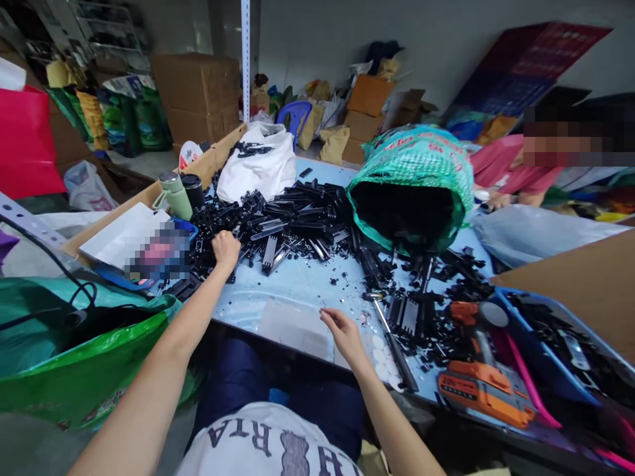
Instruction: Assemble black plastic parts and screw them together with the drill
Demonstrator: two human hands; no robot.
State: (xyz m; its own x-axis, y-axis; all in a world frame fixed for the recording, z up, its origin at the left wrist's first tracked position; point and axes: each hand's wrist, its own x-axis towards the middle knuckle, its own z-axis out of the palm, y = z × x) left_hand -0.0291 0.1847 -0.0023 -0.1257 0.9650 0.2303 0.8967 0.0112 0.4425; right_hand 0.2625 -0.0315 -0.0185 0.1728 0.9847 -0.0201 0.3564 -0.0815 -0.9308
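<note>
My left hand is closed at the left edge of a heap of black plastic parts; whatever its fingers grip is hidden. Over the front of the light blue tabletop hovers my right hand, thumb and fingers drawn together at the tips. Anything between those fingertips is too small to tell. Beneath and left of it lies a pale flat sheet. Small dark bits are scattered between the heap and my hands.
A green woven sack lies with its mouth towards me, spilling black parts. To the right are a hammer, an orange cordless drill and a blue bin. A green bottle stands left. Another person's hands rest beyond the sack.
</note>
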